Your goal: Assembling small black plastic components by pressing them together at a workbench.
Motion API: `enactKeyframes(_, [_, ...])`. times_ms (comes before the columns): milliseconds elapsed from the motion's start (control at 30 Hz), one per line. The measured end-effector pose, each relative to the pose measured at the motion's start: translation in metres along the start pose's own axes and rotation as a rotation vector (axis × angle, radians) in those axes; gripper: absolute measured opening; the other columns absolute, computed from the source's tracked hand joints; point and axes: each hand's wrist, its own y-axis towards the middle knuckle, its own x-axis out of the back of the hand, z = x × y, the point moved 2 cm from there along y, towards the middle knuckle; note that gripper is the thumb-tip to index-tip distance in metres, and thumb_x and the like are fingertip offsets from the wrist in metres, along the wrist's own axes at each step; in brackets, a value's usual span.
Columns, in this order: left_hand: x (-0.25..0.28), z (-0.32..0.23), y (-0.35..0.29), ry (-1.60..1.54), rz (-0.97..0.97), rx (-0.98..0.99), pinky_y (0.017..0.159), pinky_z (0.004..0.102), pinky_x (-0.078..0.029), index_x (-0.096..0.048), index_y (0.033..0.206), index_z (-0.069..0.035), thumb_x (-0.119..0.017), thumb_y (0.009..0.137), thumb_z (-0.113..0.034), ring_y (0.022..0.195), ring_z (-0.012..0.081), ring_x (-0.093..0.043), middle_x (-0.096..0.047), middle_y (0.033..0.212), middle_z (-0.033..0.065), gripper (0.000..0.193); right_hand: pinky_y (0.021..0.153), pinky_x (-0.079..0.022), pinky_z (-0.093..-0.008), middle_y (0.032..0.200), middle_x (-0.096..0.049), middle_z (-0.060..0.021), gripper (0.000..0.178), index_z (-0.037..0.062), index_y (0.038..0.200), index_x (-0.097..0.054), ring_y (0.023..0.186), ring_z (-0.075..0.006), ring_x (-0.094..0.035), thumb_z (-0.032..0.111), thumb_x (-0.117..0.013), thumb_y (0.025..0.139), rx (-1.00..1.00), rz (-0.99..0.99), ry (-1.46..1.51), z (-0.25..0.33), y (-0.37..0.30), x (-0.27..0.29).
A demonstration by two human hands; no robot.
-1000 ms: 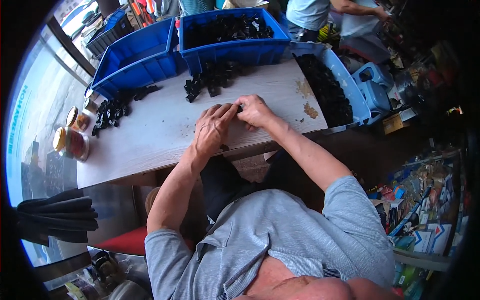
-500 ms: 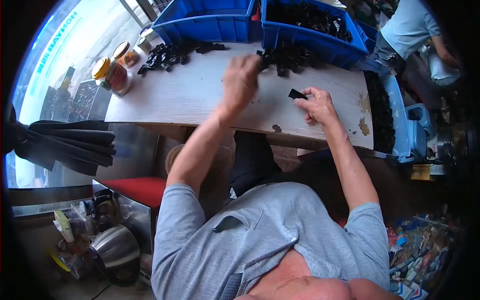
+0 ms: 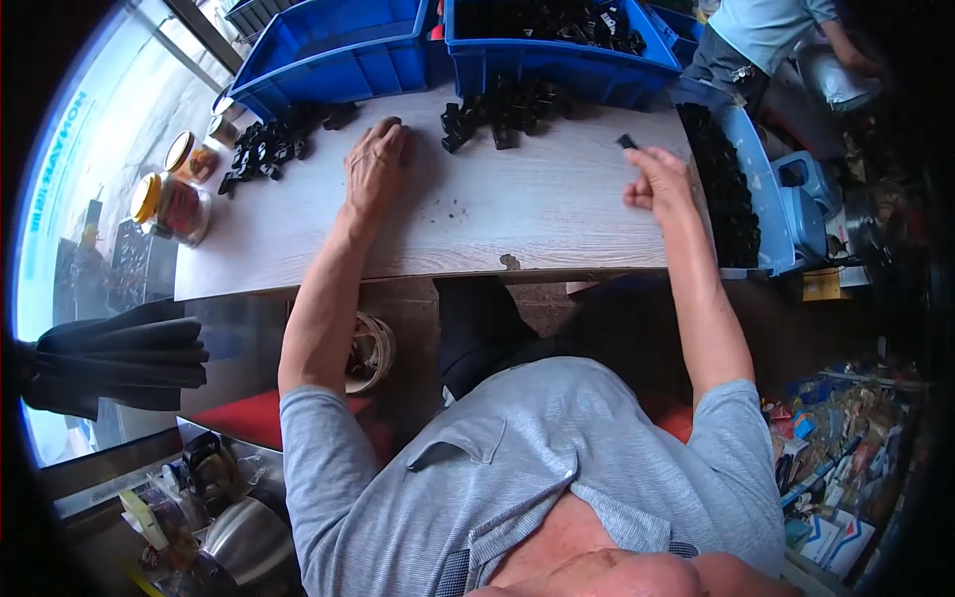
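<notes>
My left hand is over the table, just right of the left pile of small black plastic parts. Its fingers curl downward and look closed; whatever they hold, if anything, is hidden. Toward the table's right end, my right hand has a flat black plastic piece at the tips of its thumb and forefinger. The remaining fingers of that hand are loosely bent. Between the two hands, farther back, lies a second heap of black plastic parts against a blue bin.
Two blue bins stand along the back: the left bin, and the right bin full of black parts. A light-blue tub of black parts adjoins the right edge. Lidded jars stand at left. Another person bends at the far right.
My left hand has moved left, from beside the middle heap toward the left pile. The right hand, with the black piece, has shifted right across the table. The view has turned slightly.
</notes>
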Motion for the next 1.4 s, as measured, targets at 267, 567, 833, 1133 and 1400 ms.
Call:
enactKeyframes(267, [0.012,-0.027,-0.017,-0.152,0.077,-0.064,0.088,0.0414,-0.054,-0.066,0.108,-0.006,-0.065,0.078,0.004,0.104,0.0355,-0.066,-0.067,0.119,0.0127,0.032,0.055,-0.060,-0.0364,0.060,-0.051,-0.0022,0.035,0.0081,0.108,-0.066,0.053,-0.0173,-0.060,0.024,-0.081,0.081,0.065,-0.187,0.013,0.015,0.024,0.013])
enactKeyframes(567, [0.010,-0.029,-0.019,-0.143,0.104,-0.038,0.091,0.0411,-0.053,-0.066,0.115,-0.007,-0.066,0.073,0.005,0.110,0.0347,-0.064,-0.066,0.123,0.0123,0.044,0.042,-0.053,-0.0318,0.073,-0.061,-0.0068,0.041,0.0055,0.109,-0.065,0.048,-0.0149,-0.057,0.025,-0.083,0.078,0.004,0.067,-0.256,0.020,0.043,-0.067])
enactKeyframes(833, [0.014,-0.036,-0.013,-0.146,-0.116,-0.023,0.092,0.0404,-0.052,-0.068,0.114,-0.007,-0.069,0.083,-0.006,0.107,0.0345,-0.065,-0.068,0.118,0.0132,0.031,0.040,-0.049,-0.0308,0.061,-0.051,-0.0029,0.023,0.0071,0.083,-0.061,0.047,-0.0143,-0.055,0.025,-0.074,0.084,0.063,0.051,-0.359,0.022,0.059,-0.098])
enactKeyframes(1133, [0.008,-0.022,-0.016,-0.119,0.029,0.130,0.086,0.0408,-0.052,-0.072,0.110,-0.011,-0.069,0.088,-0.017,0.096,0.0317,-0.066,-0.073,0.099,0.0104,0.023,0.042,-0.052,-0.0301,0.069,-0.059,-0.0036,0.021,0.0079,0.099,-0.066,0.049,-0.0131,-0.057,0.019,-0.076,0.084,0.005,0.135,-0.298,0.012,0.038,-0.072])
enactKeyframes(1400, [0.009,-0.020,-0.021,-0.066,-0.070,0.205,0.080,0.0418,-0.050,-0.075,0.095,-0.011,-0.070,0.086,-0.019,0.081,0.0316,-0.064,-0.072,0.087,0.0093,0.013,0.044,-0.052,-0.0283,0.056,-0.051,0.0026,0.031,0.0085,0.105,-0.062,0.046,-0.0090,-0.055,0.018,-0.079,0.081,0.065,0.199,-0.322,0.004,0.007,-0.059])
